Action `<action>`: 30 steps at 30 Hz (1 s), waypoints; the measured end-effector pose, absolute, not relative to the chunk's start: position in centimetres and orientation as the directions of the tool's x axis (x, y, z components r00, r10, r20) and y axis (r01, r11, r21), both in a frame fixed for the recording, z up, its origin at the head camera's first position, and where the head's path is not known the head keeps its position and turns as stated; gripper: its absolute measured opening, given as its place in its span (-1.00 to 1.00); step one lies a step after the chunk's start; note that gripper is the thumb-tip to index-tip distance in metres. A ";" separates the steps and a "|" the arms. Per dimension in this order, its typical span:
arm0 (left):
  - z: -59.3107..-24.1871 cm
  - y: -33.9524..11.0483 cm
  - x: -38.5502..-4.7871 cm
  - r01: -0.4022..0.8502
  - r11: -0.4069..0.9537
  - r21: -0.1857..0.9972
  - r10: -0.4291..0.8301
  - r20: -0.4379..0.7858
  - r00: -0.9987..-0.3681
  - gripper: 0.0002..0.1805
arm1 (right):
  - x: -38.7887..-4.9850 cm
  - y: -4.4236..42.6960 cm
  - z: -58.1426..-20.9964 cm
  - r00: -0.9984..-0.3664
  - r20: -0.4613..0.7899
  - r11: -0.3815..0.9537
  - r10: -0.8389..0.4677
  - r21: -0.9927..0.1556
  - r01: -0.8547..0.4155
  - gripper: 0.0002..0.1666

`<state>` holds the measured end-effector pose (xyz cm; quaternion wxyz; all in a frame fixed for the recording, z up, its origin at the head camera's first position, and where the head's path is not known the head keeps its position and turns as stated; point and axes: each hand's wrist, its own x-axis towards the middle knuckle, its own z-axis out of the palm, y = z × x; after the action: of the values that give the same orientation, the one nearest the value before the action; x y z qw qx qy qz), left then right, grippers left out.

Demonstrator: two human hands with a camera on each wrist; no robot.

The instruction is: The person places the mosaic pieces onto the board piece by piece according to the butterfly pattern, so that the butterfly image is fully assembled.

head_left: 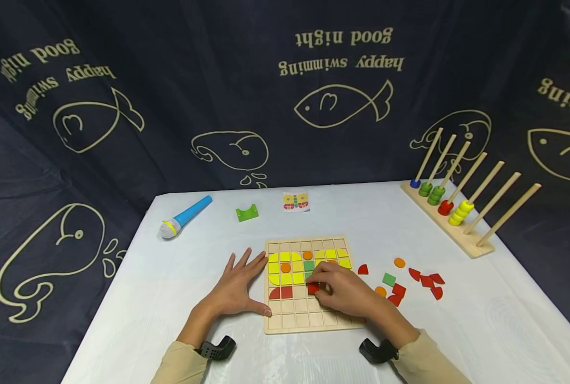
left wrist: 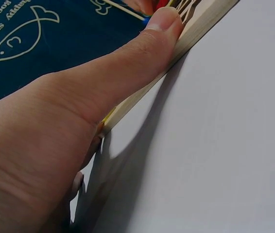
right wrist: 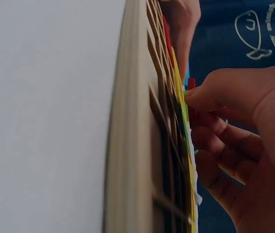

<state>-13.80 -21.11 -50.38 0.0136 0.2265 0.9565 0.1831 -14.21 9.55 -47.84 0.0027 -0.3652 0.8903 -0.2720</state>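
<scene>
A wooden grid board [head_left: 289, 322] lies on the white table, its cells partly filled with yellow, orange, green and red tiles. Over the middle of the grid, my right hand [head_left: 344, 290] pinches a small red tile [head_left: 313, 288] between thumb and fingers. The right wrist view catches this red tile [right wrist: 191, 84] edge-on, just above the board; its full outline is hidden. Along the board's left edge rests my left hand [head_left: 237, 288], fingers spread, with the thumb [left wrist: 164, 22] on the rim. A red quarter-round tile [head_left: 274, 293] and a red square tile [head_left: 287, 292] sit in the left cells.
Loose red, green and orange tiles [head_left: 399, 262] lie right of the board. A pegged bead stand [head_left: 472, 242] occupies the back right. Behind the board are a picture card [head_left: 296, 201], a green notched block [head_left: 247, 213] and a blue toy microphone [head_left: 192, 212].
</scene>
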 end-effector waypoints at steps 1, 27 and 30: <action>-50.4 -21.1 -13.8 0.429 0.830 0.358 0.439 0.056 -0.897 0.43 | -14.2 9.3 -47.9 -0.727 0.190 0.584 -0.660 -0.480 -0.655 -0.66; -50.6 -21.1 -14.0 0.422 0.835 0.353 0.432 0.054 -0.900 0.43 | -13.7 7.4 -48.0 -0.711 0.216 0.535 -0.670 -0.524 -0.663 -0.75; -50.7 -21.1 -13.9 0.418 0.837 0.353 0.427 0.056 -0.902 0.43 | -13.7 8.1 -47.9 -0.718 0.218 0.547 -0.661 -0.515 -0.660 -0.78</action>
<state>-13.93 -21.14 -50.67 0.0126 0.2207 0.9583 0.1811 -13.75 8.12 -47.90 0.0011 -0.3755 0.8795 -0.2924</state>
